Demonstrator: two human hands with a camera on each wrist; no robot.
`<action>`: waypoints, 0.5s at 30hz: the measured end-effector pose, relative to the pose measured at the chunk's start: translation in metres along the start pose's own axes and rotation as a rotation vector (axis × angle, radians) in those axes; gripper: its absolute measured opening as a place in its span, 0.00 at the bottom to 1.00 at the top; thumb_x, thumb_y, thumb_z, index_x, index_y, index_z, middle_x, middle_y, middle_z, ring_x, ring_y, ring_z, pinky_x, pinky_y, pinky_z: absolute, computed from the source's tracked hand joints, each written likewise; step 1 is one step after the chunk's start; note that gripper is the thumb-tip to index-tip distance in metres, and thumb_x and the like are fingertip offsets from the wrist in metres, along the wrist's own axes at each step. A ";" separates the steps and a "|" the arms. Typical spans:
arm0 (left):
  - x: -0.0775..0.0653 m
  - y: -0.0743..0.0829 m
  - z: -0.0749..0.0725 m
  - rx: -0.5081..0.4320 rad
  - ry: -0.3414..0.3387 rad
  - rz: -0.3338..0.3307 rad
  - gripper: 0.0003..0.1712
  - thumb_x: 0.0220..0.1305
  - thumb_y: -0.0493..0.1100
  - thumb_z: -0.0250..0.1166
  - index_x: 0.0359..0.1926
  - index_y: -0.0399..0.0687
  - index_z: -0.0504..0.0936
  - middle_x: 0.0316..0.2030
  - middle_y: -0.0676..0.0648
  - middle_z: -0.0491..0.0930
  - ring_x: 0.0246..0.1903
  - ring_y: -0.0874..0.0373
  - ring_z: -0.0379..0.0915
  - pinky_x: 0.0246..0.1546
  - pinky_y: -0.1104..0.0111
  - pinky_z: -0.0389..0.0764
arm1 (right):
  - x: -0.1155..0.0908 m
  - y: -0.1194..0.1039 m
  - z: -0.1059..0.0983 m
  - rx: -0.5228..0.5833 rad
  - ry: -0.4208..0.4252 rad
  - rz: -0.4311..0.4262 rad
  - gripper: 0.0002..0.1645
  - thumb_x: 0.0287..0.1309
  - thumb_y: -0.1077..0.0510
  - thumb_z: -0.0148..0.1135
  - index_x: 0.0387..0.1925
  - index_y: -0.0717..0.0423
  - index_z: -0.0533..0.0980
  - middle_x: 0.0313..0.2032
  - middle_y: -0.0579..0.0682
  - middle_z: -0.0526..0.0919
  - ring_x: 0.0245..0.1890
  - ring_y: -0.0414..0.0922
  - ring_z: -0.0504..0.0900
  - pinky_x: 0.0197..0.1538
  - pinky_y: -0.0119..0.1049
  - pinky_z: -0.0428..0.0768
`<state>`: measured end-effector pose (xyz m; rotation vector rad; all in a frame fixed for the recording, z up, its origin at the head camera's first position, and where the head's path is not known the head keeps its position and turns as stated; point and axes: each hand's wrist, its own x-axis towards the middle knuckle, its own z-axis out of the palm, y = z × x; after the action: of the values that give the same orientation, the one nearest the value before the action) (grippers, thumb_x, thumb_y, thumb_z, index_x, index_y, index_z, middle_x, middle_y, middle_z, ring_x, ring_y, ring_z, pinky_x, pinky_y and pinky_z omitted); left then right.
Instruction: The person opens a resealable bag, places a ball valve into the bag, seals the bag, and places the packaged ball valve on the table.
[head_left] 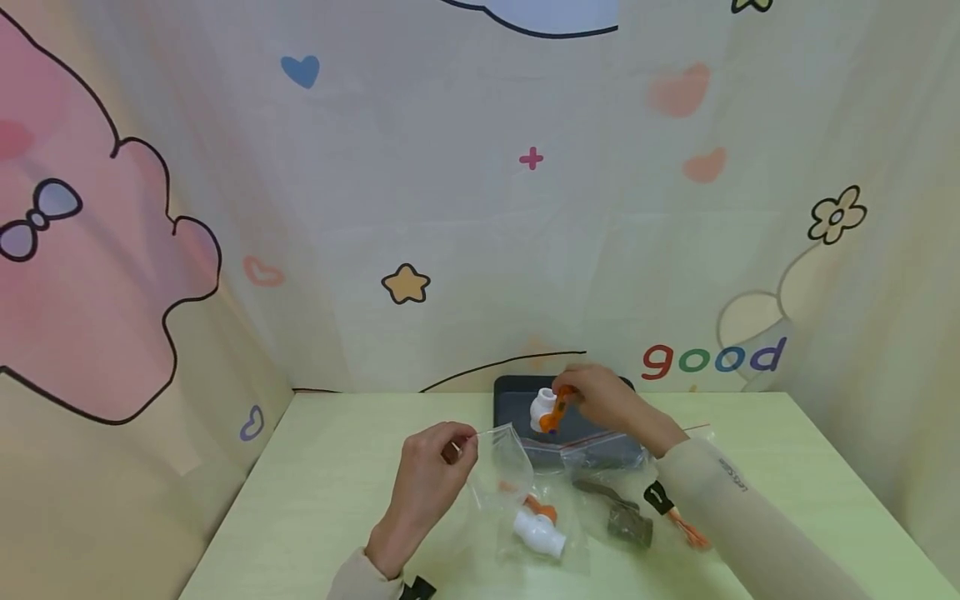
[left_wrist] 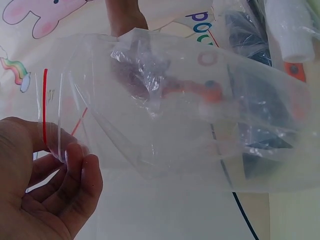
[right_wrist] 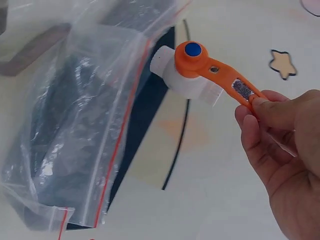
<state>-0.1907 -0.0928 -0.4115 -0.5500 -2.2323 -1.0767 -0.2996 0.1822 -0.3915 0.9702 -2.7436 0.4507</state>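
Observation:
In the head view my left hand (head_left: 433, 467) pinches the edge of a clear zip bag (head_left: 504, 467), which hangs from the fingertips. The left wrist view shows the bag (left_wrist: 165, 125) with a red seal line, spread to the right of my left hand (left_wrist: 60, 175). My right hand (head_left: 600, 398) holds a white ball valve (head_left: 542, 408) by its orange handle, in front of the black tray. In the right wrist view, thumb and fingers of my right hand (right_wrist: 285, 130) pinch the end of the orange lever (right_wrist: 220, 75), with the white body beyond it.
A black tray (head_left: 513, 386) stands at the table's back edge, partly covered by clear zip bags (head_left: 603, 454). Nearer lie another bagged white valve (head_left: 540, 533) with an orange handle, a bagged dark grey valve (head_left: 630, 525), and an orange-and-black item (head_left: 686, 529) beside my right sleeve.

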 end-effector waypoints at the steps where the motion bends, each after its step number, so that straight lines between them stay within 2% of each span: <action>1: 0.000 0.000 0.000 -0.001 -0.002 -0.004 0.07 0.57 0.33 0.67 0.31 0.50 0.85 0.22 0.57 0.80 0.18 0.75 0.67 0.22 0.79 0.72 | -0.002 -0.002 -0.003 0.004 0.027 -0.011 0.10 0.57 0.70 0.65 0.41 0.58 0.83 0.36 0.48 0.83 0.36 0.45 0.81 0.43 0.41 0.84; 5: 0.001 0.000 0.002 -0.004 -0.006 -0.014 0.07 0.58 0.33 0.67 0.31 0.50 0.86 0.22 0.58 0.80 0.18 0.74 0.67 0.22 0.78 0.72 | -0.010 -0.011 -0.015 0.025 0.132 -0.041 0.12 0.55 0.70 0.66 0.41 0.58 0.83 0.37 0.48 0.85 0.36 0.45 0.82 0.42 0.39 0.84; 10: 0.001 0.000 0.003 -0.014 -0.009 -0.028 0.07 0.58 0.33 0.67 0.32 0.50 0.86 0.23 0.57 0.81 0.18 0.74 0.67 0.21 0.78 0.73 | -0.020 -0.021 -0.030 0.024 0.204 -0.056 0.13 0.55 0.70 0.66 0.42 0.56 0.83 0.38 0.47 0.84 0.36 0.44 0.83 0.40 0.36 0.84; 15: 0.001 0.001 0.005 -0.025 -0.003 -0.025 0.06 0.59 0.33 0.67 0.32 0.50 0.86 0.23 0.56 0.81 0.17 0.74 0.69 0.21 0.79 0.74 | -0.032 -0.032 -0.045 0.003 0.321 -0.128 0.15 0.52 0.72 0.68 0.40 0.57 0.83 0.37 0.47 0.83 0.33 0.42 0.82 0.37 0.35 0.83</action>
<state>-0.1926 -0.0881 -0.4125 -0.5360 -2.2365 -1.1186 -0.2508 0.1928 -0.3511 0.9719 -2.3820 0.5370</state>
